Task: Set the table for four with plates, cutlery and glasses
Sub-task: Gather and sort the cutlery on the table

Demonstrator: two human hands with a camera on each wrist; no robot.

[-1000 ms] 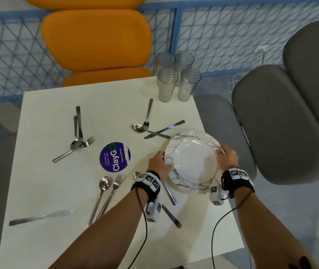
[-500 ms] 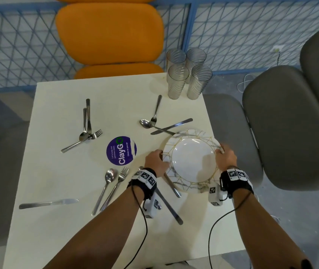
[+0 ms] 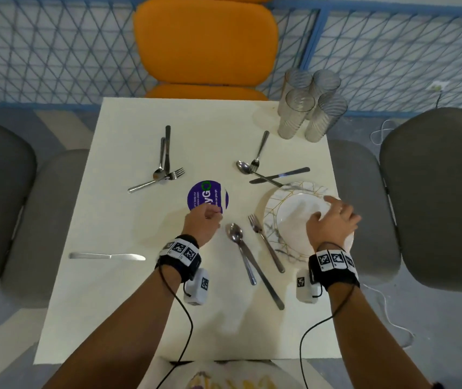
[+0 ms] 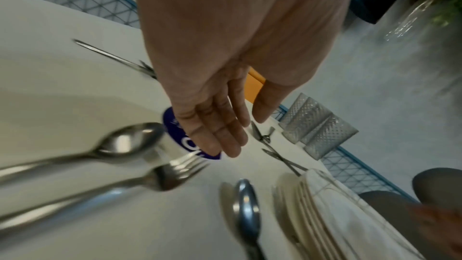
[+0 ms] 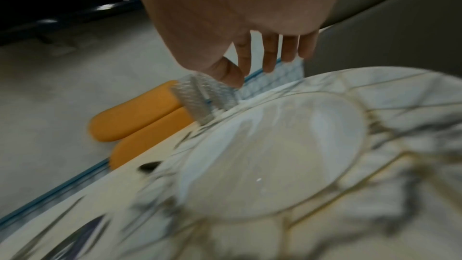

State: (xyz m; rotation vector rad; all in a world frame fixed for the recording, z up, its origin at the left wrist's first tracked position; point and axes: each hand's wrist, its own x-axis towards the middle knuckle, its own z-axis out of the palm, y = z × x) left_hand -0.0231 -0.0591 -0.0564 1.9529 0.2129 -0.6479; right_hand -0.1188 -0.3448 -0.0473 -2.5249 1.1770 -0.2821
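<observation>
Plates [image 3: 288, 204] sit in a stack on the table's [image 3: 128, 220] right side, so each can go to a seat. Right hand [image 3: 332, 223] hovers over the top one, grip loose and holding nothing. Left hand [image 3: 203, 224] is empty too, fingers straight, above the purple sticker [image 3: 207, 193]. Glasses [image 3: 308, 105] wait at the far corner.

A purple round sticker [image 3: 208, 198] marks the table [image 3: 112, 220], ringed by an orange chair [image 3: 206, 40] and grey chairs [image 3: 434, 197].
</observation>
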